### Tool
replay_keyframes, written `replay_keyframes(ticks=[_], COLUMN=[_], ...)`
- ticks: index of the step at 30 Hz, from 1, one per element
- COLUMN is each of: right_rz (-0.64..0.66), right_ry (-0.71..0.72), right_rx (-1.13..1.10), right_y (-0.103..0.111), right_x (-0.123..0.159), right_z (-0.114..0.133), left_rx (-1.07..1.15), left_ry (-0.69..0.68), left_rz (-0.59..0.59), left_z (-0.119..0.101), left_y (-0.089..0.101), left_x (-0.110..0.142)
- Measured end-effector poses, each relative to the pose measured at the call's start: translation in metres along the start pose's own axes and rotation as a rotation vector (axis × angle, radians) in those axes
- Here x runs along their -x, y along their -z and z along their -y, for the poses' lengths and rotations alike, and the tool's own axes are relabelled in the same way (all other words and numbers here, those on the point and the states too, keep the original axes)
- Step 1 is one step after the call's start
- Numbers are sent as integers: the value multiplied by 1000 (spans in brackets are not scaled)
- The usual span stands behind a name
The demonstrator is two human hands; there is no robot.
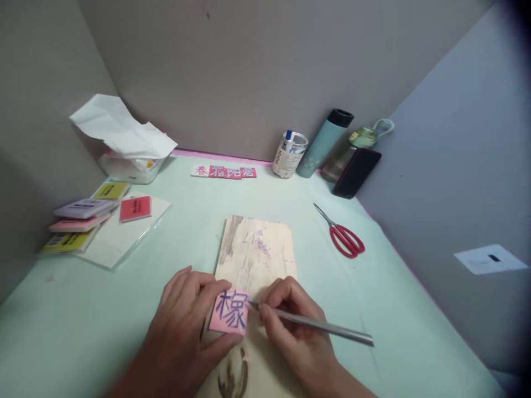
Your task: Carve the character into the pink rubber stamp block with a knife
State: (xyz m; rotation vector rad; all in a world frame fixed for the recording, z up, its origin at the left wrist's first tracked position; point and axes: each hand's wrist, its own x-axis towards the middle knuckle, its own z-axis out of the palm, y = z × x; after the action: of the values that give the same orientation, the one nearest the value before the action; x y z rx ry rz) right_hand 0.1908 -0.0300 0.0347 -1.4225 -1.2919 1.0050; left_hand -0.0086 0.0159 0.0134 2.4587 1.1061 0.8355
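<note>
- Left hand (pixel 182 326): pinches the pink square (pixel 229 320) narrowly by its edges, over the board (pixel 260 249), partly blocking it.
- Right hand (pixel 299 342): grips the slim knife (pixel 332 327); its tip seems to meet the square's 3 o'clock edge, though blur makes contact uncertain.
- From the square: lettered tiles (pixel 224 172) at 12, scissors (pixel 347 240) at 2, packets (pixel 85 209) at 10.
- Phone (pixel 357 173): partly hides the green bottle (pixel 337 160).

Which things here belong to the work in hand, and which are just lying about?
In use:
- pink lettered square, held by the left hand
- slim metal tool, in the right hand
- worn board underneath

Seemingly idle:
- red-handled scissors
- lettered row
- small coloured packs
- white tissue
- jar
- flask
- green-capped bottle
- phone
</note>
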Motion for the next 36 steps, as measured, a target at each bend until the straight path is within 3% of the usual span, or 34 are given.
replay_keyframes(ticks=[5,28,36], right_rz=[100,139,219], right_ry=[-37,-53,-134], right_rx=[89,193,181], right_y=[0,-3,1], right_x=[-1,-1,-1], right_z=[4,6,25], left_rx=[7,74,78], left_ry=[38,24,41], left_rz=[-27,43,38], left_z=[-1,1,-1], left_y=[-3,-1,1], left_x=[1,1,-1])
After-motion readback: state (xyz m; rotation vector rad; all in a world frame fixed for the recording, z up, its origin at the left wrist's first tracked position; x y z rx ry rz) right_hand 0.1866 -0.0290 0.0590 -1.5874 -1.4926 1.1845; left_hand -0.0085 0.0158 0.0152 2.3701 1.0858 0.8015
